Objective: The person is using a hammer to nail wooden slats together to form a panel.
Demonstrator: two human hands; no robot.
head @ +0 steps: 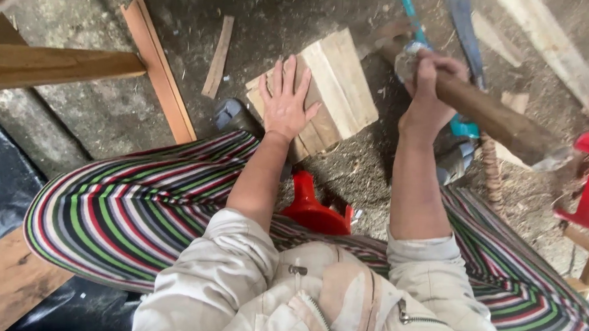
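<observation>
Left hand (285, 102) pressed flat, fingers spread, on stiff, light-looking wooden boards (324, 87) stacked on the floor (98, 110) — best steadied from above — right hand (430, 82) clenched around a heavy-looking wooden handle (501, 125).

Two hands (285, 99), one hammer (488, 118)

no packages, labels, signs or screens anywhere in view

I see soft, even daylight from above, dim at the left edge; the hammer (501, 125) in my right hand (432, 92) is motion-blurred.
</observation>
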